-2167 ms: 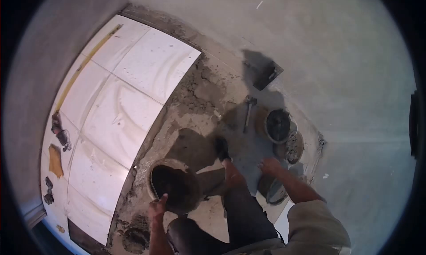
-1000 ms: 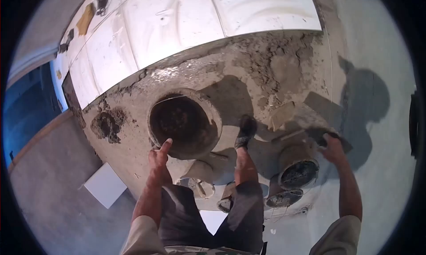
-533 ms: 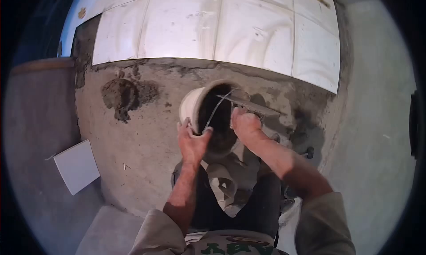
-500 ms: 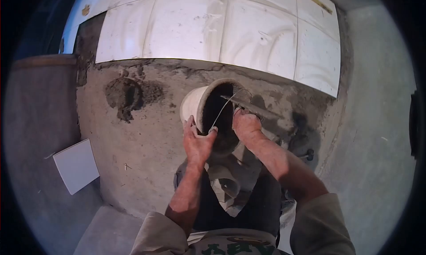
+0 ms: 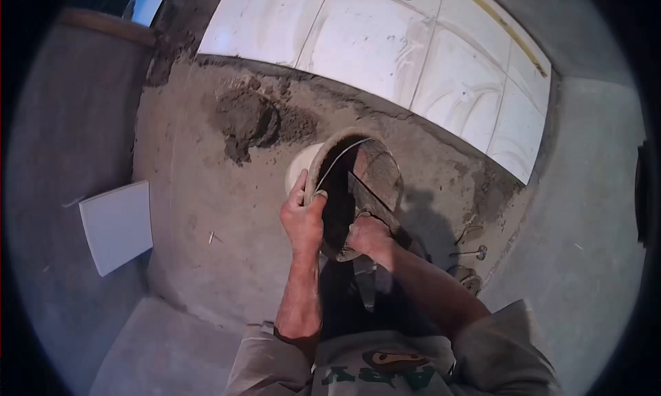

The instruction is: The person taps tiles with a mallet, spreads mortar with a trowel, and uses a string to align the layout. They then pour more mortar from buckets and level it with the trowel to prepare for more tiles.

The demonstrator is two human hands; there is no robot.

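A pale bucket (image 5: 301, 165) is tilted on its side towards my right, its dark, mortar-smeared mouth open to me. My left hand (image 5: 303, 217) grips its rim on the left, with the thumb over the edge near the thin wire handle (image 5: 337, 158). Inside the mouth, at the lower right, my right hand (image 5: 372, 237) is closed around a trowel. The straight-edged trowel blade (image 5: 372, 202) lies inside the bucket; its grip is hidden by my fingers.
A heap of wet mortar (image 5: 244, 120) lies beyond the bucket on the left. White floor tiles (image 5: 365, 45) spread across the far side, with a yellow strip (image 5: 506, 27) on them. A loose white tile (image 5: 117, 227) rests at left. A hammer (image 5: 475, 253) lies at right.
My right hand has moved down and closer to me, bringing the trowel into the bucket's mouth. The bucket has turned slightly, and my view has shifted and rotated.
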